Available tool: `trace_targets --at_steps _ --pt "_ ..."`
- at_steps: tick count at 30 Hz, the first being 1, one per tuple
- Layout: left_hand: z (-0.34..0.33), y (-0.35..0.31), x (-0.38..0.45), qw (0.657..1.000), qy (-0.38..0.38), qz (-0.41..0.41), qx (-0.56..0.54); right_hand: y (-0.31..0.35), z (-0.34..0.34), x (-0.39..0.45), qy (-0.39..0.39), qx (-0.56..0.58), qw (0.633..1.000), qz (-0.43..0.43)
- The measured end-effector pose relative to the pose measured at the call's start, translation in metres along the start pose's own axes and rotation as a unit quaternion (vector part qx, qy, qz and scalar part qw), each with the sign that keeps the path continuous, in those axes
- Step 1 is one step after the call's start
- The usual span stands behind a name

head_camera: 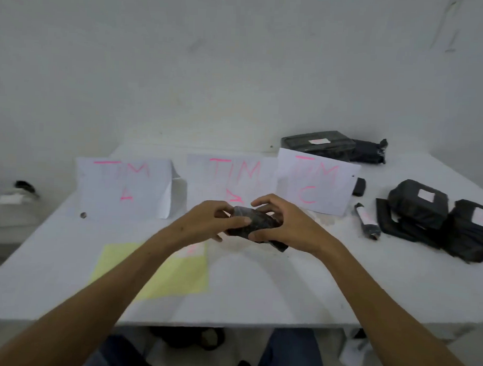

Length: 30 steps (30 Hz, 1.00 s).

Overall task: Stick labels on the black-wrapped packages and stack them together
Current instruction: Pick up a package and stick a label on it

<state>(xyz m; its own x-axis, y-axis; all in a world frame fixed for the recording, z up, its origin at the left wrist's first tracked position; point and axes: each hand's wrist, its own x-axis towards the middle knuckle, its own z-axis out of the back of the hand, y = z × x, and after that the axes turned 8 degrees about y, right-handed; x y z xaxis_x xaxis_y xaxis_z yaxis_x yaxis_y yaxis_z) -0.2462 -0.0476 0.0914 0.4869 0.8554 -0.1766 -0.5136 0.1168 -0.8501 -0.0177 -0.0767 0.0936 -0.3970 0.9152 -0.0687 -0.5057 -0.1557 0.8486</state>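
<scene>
We hold a small black-wrapped package [256, 226] above the middle of the white bench [258, 288], our left hand [208, 221] and right hand [285, 226] both gripping it with curled fingers [261, 203]. Behind it stand three paper signs [124, 187] lettered in pink. Labelled black packages [419, 207] lie clustered at the right, and a yellow sheet [175, 274] lies under our left forearm.

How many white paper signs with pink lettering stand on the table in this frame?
3, in a row at the back of the table: the left sign, the middle sign behind the hands, the right sign. Nothing suggests a hidden one.
</scene>
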Motion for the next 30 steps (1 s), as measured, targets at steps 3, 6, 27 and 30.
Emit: trace_targets --at_steps 3,6,27,30 --pt "0.029 0.032 -0.021 0.988 -0.037 0.015 0.147 -0.004 -0.023 0.015 -0.005 -0.083 0.996 0.025" --pt "0.045 0.061 -0.044 0.973 -0.039 0.036 0.226 -0.015 -0.04 0.028 -0.006 -0.17 0.985 0.028" --pt "-0.013 0.113 -0.047 0.909 -0.26 -0.05 0.322 -0.027 -0.128 0.015 -0.091 -0.234 0.961 0.116" --pt "-0.014 0.113 -0.05 0.916 -0.24 -0.073 0.312 -0.027 -0.128 0.019 -0.079 -0.211 0.969 0.104"
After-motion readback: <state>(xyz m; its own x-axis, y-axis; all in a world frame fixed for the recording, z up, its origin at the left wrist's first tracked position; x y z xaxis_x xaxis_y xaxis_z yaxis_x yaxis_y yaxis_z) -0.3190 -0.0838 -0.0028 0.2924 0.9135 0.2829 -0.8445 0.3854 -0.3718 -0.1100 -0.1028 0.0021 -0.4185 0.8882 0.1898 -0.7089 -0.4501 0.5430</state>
